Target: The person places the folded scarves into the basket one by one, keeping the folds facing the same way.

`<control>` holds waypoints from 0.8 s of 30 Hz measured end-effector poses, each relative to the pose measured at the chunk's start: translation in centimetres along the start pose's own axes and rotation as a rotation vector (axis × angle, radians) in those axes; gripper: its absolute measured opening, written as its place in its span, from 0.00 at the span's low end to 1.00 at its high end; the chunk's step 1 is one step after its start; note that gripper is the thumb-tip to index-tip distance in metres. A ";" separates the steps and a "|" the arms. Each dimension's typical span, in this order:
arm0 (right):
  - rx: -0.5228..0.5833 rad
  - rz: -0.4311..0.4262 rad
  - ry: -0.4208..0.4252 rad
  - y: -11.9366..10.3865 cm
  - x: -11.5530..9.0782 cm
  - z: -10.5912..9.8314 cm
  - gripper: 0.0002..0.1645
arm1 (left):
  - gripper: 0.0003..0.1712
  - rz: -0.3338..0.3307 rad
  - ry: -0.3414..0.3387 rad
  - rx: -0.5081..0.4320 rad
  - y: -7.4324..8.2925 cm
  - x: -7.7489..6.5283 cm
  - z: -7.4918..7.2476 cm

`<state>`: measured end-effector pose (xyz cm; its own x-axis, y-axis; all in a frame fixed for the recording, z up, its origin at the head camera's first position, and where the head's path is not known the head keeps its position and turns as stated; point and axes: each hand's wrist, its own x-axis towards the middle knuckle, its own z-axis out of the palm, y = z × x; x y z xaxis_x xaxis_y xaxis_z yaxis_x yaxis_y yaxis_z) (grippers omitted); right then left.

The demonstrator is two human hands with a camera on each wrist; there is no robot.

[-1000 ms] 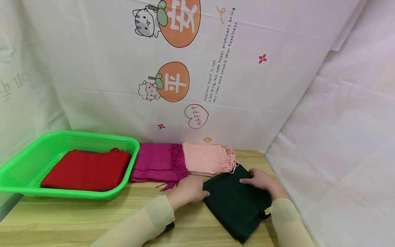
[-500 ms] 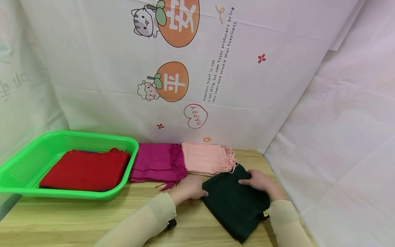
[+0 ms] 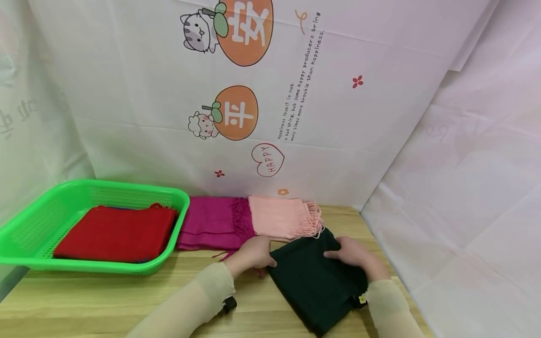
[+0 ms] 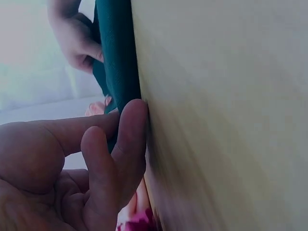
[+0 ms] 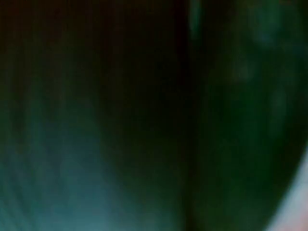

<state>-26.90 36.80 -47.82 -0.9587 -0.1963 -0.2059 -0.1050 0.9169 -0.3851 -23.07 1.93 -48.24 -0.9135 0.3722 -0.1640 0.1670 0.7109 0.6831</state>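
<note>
A folded dark green scarf (image 3: pixel 317 281) lies at the right of the table, its far corner against the pink fringe. My left hand (image 3: pixel 252 256) pinches its left corner, thumb on top and fingers below; in the left wrist view the fingertips (image 4: pixel 132 120) hold the folded edge low over the wood. On the far right side my right hand (image 3: pixel 351 256) grips the scarf, thumb on the upper face and the other fingers largely hidden. A small yellow-and-white tag (image 3: pixel 362 298) shows by the right sleeve. Dark, blurred green cloth fills most of the right wrist view.
A green plastic basket (image 3: pixel 84 265) stands at the left with a folded red scarf (image 3: pixel 120 232) inside, a bit of blue under it. Folded magenta (image 3: pixel 211 220) and pink (image 3: pixel 274 216) fringed scarves lie along the back wall. White printed sheeting (image 3: pixel 465 197) encloses the table (image 3: pixel 97 305).
Both hands have shifted a little to the left, and the green scarf has slid left and slightly nearer with them. The basket and the other scarves stay put.
</note>
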 end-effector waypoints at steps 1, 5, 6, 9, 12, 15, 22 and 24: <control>0.004 -0.005 -0.003 -0.1 -0.1 0.1 0.41 | 0.20 -0.001 -0.001 -0.010 -0.2 0.0 -0.2; 0.035 -0.034 -0.009 -0.7 -0.3 0.5 0.37 | 0.27 -0.007 0.006 -0.037 -1.1 -0.2 -0.8; 0.044 -0.044 -0.011 -0.9 -0.4 0.6 0.36 | 0.28 -0.010 0.007 -0.045 -1.3 -0.2 -0.9; 0.070 -0.058 -0.022 -1.4 -0.6 0.9 0.29 | 0.30 -0.010 0.012 -0.052 -1.6 -0.5 -1.5; 0.089 -0.055 -0.036 -1.9 -0.8 1.1 0.22 | 0.30 -0.014 0.013 -0.070 -1.8 -0.8 -2.1; 0.101 -0.039 -0.042 -2.2 -1.0 1.4 0.20 | 0.23 -0.016 0.021 -0.100 -2.0 -0.9 -2.4; 0.089 -0.009 -0.023 -2.5 -1.1 1.4 0.37 | 0.12 -0.006 0.072 -0.078 -2.4 -1.5 -2.2; 0.093 0.004 -0.017 -2.5 -1.1 1.3 0.42 | 0.15 -0.008 0.069 -0.030 -2.2 -1.9 -2.2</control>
<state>-25.27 34.21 -47.79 -0.9543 -0.1995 -0.2227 -0.0754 0.8814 -0.4663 -22.53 -1.71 -47.87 -0.9386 0.3232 -0.1208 0.1488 0.6950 0.7034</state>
